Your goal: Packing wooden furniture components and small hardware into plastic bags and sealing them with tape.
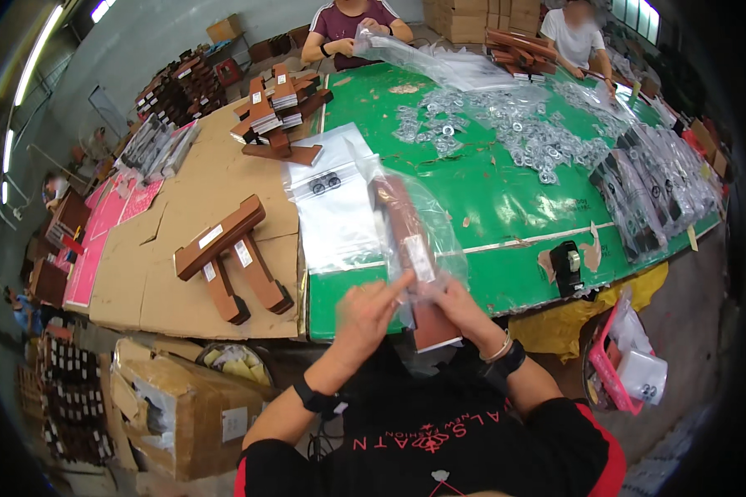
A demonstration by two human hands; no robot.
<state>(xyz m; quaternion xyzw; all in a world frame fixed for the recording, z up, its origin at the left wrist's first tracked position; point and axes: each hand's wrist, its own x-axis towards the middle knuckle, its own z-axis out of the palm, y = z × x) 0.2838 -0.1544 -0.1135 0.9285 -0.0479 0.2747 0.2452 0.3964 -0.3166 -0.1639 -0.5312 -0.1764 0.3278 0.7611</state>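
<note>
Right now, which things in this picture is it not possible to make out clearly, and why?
All in the head view:
- Brown piece: far part blurred by glare and folds of the clear bag.
- White label: print too small and blurred.
- Right hand: fingertips blurred against the bag.
- Co-worker in maroon: head cut off by the upper edge.

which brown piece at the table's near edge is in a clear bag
The brown piece nearest the black shirt, its near end sticking out of the clear bag; the three pieces on the cardboard are unbagged.
</note>
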